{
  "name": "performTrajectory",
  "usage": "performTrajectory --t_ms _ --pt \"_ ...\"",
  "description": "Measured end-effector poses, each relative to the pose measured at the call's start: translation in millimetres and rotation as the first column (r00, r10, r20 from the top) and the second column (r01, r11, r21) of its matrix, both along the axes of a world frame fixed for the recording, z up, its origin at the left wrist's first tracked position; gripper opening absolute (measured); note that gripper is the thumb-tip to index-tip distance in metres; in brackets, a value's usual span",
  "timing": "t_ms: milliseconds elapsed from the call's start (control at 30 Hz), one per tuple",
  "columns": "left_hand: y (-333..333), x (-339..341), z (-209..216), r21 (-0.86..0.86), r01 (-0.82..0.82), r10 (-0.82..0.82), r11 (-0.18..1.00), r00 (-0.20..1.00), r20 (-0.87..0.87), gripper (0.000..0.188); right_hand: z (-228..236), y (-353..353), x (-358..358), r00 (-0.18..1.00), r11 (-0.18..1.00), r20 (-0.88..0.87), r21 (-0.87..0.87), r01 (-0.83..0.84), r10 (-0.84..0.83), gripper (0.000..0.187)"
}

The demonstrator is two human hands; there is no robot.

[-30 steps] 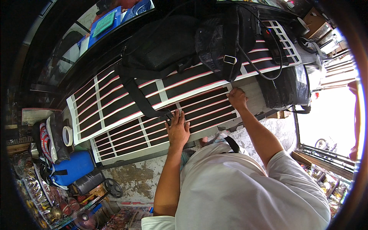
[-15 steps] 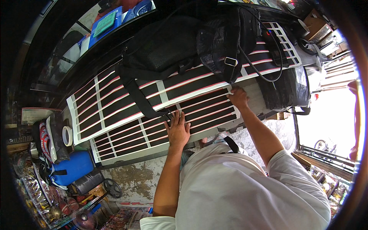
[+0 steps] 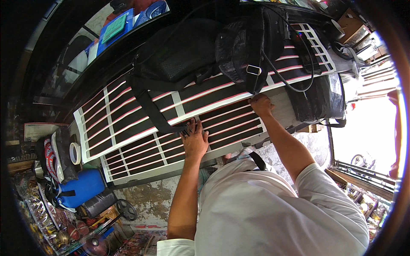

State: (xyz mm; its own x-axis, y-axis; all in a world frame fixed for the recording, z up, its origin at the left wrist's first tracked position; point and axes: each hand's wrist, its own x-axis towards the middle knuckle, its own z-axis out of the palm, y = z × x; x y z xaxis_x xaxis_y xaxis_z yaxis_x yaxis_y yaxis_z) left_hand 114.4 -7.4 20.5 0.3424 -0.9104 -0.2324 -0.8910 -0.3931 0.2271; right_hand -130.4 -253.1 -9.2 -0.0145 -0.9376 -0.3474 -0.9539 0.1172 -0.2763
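The white louvred grille panel, fitted with dark slats and thin red-and-white strips, lies tilted across the middle of the view, its low end at the left and its high end at the upper right; the left hand rests flat on the slats near the panel's middle, fingers spread and pointing up the panel, palm down, pinching nothing; the right hand sits further right and higher, fingers curled over a slat edge at the seam between the upper and lower sections, though whether it clamps the strip cannot be told; the two hands are well apart, with bare slats between them. A black backpack lies on the upper part of the panel, covering its top edge; one black strap runs down across the slats and ends just beside the left fingertips; a thin black cable loops over the slats to the right of the right hand. A dark plastic-wrapped bundle stands against the panel's right end, closing that side. The lower edge of the panel is exposed, with worn concrete floor below it. At the lower left, near the panel's left corner, stand a blue jerrycan, a roll of tape and a small black wheel; these crowd the left margin.
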Motion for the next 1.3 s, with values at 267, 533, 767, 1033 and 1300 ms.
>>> performTrajectory --t_ms 267,533,767,1033,1300 --pt "-1 2 6 0.021 -0.007 0.007 1.000 1.000 -0.008 0.064 -6 -7 -8 0.995 0.995 0.011 0.015 -0.098 0.098 0.051" --pt "4 6 -7 -0.032 -0.017 0.016 0.999 1.000 -0.021 0.066 -5 -1 -3 0.999 0.999 0.008 -0.014 -0.042 0.042 0.046" --pt "5 6 -6 0.012 -0.031 0.032 0.999 0.998 -0.055 0.068 6 2 -2 0.997 0.998 0.041 -0.013 -0.060 0.060 0.042" --pt "-4 14 1 -0.106 -0.006 0.004 0.994 1.000 -0.020 0.064 -16 -28 -1 0.959 0.936 -0.053 -0.213 -0.282 0.277 0.050" --pt "-21 28 -1 -0.229 0.030 -0.009 0.973 0.996 0.093 0.054 -19 -33 23 0.954 0.913 -0.087 -0.277 -0.300 0.287 0.053"
